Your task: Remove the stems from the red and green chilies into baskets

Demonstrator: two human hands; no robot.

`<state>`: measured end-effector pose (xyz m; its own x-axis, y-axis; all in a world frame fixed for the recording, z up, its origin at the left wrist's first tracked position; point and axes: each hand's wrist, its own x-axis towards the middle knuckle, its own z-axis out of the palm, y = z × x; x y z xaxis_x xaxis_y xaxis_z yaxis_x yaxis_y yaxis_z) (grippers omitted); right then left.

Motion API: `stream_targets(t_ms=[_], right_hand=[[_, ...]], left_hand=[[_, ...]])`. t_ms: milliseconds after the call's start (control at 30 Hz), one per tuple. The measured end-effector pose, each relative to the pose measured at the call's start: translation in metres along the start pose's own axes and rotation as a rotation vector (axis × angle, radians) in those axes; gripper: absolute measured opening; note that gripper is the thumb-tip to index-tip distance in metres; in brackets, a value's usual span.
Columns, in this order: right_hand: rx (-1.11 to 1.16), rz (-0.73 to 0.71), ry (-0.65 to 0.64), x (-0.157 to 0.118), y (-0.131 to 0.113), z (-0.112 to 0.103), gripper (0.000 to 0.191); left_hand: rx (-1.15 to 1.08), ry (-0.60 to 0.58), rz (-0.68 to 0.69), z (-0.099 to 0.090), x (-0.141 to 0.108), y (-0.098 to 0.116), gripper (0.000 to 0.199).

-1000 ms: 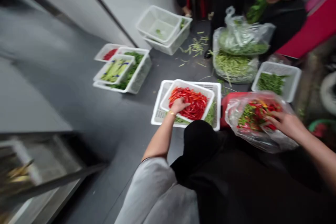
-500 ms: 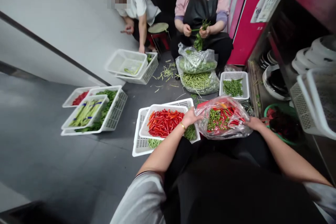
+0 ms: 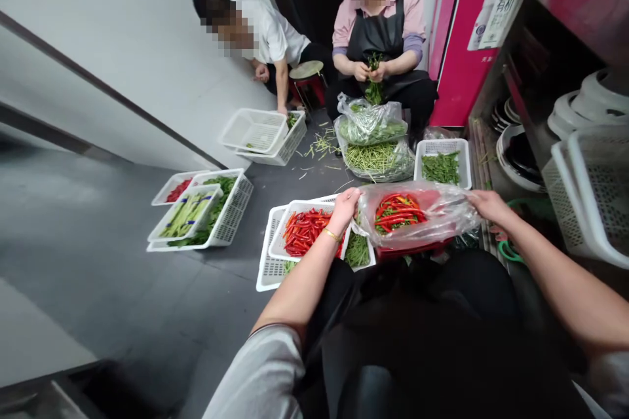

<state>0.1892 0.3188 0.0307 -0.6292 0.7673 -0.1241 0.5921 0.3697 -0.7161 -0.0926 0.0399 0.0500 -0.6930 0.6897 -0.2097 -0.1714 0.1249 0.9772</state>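
Note:
A clear plastic bag (image 3: 442, 209) with red chili peppers (image 3: 399, 211) and green stems inside is stretched between my two hands. My left hand (image 3: 346, 207), with a gold band at the wrist, has its fingers closed on the bag's left edge. At the other side, my right hand (image 3: 489, 204) grips the bag's right edge. Beneath the bag is something red (image 3: 413, 250), mostly hidden. Just left of my left hand, a white basket (image 3: 276, 245) full of red chilies (image 3: 305, 232) rests on a larger white basket (image 3: 268, 275) containing green vegetables (image 3: 358, 250).
Two co-workers sit ahead; one holds green stalks (image 3: 374, 88) above bagged greens (image 3: 373, 157). White baskets of vegetables (image 3: 236, 216) stand on the floor at left. A basket of leafy greens (image 3: 441, 168) lies beyond the bag. Shelves with pots and white baskets (image 3: 590, 190) line the right.
Both hands have lifted and spread the bag's edges wider, and the chilies in it have shifted and gathered toward the left. The co-worker's hands have drawn together on the stalks. The view has shifted.

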Motion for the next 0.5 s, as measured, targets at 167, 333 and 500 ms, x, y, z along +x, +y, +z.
stream_targets(t_ms=[167,333,500], right_hand=[[0.202,-0.049,0.187,0.020,-0.002,-0.018,0.031],[0.230,-0.087,0.026,0.014,-0.018,-0.021,0.035],[0.248,-0.034,-0.245,-0.025,-0.005,-0.003,0.046]], left_hand=[[-0.146,-0.033,0.101,0.023,0.017,0.033,0.048],[-0.118,-0.070,0.130,0.018,0.027,0.051,0.048],[-0.134,-0.105,0.048,0.006,0.022,0.045,0.048]])
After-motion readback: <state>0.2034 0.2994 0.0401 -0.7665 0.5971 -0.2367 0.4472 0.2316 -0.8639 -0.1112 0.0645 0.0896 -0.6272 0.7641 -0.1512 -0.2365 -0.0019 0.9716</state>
